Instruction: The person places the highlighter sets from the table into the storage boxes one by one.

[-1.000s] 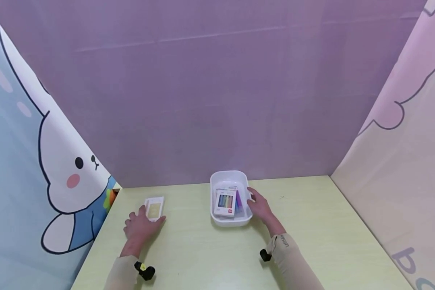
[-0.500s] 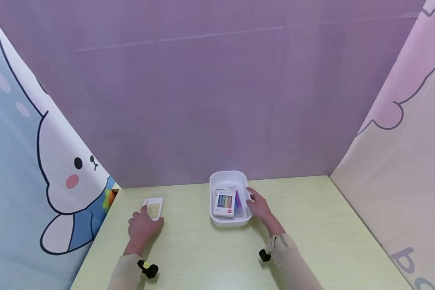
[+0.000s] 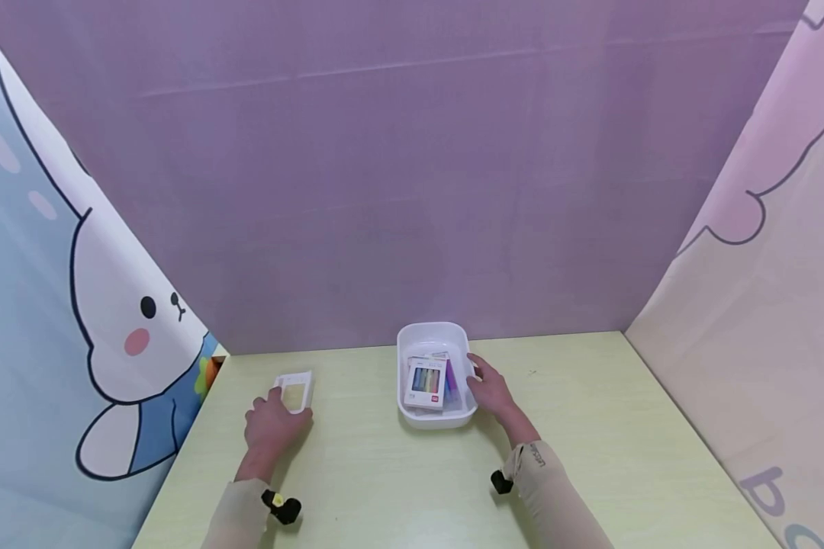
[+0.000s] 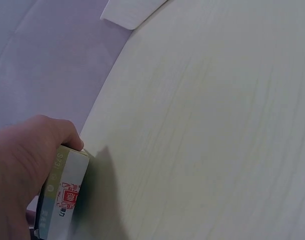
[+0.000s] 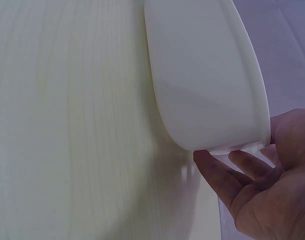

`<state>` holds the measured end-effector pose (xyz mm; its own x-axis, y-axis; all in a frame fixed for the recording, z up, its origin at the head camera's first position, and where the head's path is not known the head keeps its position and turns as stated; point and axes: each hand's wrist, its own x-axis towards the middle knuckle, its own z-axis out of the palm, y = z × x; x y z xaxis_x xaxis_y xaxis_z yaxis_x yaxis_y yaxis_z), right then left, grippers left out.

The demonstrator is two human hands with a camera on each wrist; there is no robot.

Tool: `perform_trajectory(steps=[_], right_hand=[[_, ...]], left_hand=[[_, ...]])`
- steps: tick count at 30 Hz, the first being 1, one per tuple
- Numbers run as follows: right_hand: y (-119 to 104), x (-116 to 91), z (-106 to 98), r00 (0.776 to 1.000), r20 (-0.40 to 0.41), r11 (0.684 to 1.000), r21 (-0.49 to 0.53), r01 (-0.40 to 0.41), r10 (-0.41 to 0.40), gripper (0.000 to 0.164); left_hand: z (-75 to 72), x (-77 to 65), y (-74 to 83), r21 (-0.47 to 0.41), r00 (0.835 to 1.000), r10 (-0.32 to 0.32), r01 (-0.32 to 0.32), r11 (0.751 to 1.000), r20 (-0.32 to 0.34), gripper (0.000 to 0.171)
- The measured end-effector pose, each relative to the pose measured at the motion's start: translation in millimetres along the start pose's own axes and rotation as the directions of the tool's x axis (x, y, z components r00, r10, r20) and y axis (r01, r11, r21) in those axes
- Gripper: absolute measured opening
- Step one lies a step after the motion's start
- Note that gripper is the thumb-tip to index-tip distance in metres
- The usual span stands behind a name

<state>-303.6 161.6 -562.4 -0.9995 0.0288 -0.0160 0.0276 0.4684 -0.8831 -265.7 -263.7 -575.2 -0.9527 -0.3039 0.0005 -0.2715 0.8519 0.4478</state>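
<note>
On the left of the table, my left hand (image 3: pixel 273 427) grips a small box (image 3: pixel 294 390) across its near end, thumb on the right side. Its top is white with a pale yellow panel; in the left wrist view the box (image 4: pixel 66 195) shows a white side with a red printed mark and a green-gold strip. My right hand (image 3: pixel 492 393) touches the right outer wall of a white plastic bin (image 3: pixel 434 333). From the right wrist, the fingertips (image 5: pixel 201 156) rest against the bin (image 5: pixel 202 75). Inside it lies a white box (image 3: pixel 426 383) picturing coloured sticks, over a purple-blue item (image 3: pixel 451 381).
The pale wooden table (image 3: pixel 371 473) meets a purple backdrop (image 3: pixel 384 191) just behind the bin. A rabbit-print sheet (image 3: pixel 130 366) hangs at the left edge, and a pink and cream sheet (image 3: pixel 762 320) at the right.
My left hand's fingers have drawn in from a wider spread around the small box. The box has shifted very slightly. My right hand and the bin stay in place.
</note>
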Motion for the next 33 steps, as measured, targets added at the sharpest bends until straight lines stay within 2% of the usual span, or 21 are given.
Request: perform_trajectory(steps=[5,14,25,33], right_hand=[[-0.5,0.1,-0.3,1.000,0.006,1.000,0.001,-0.001,0.001,0.052],[-2.4,0.7,-2.8,1.000,0.005,1.000,-0.007,0.009,-0.009,0.053],[-1.7,2.1,-2.6,1.000,0.006,1.000,-0.002,0.004,-0.004,0.053],[0.7,1.0,-3.5,1.000,0.019,1.000,-0.012,-0.003,0.003,0.053]], left_hand=[[-1.4,-2.3,9.5,-0.008,0.999,0.037,-0.038,0.999,-0.038,0.092],[-12.8,-5.4,40.5,-0.027,0.991,0.092,-0.095,0.995,-0.096,0.092],[-20.7,-18.8,87.1,-0.043,0.977,0.133,-0.141,0.989,-0.165,0.087],[-15.0,-30.2,120.7,-0.055,0.974,0.148,-0.159,0.986,-0.173,0.085]])
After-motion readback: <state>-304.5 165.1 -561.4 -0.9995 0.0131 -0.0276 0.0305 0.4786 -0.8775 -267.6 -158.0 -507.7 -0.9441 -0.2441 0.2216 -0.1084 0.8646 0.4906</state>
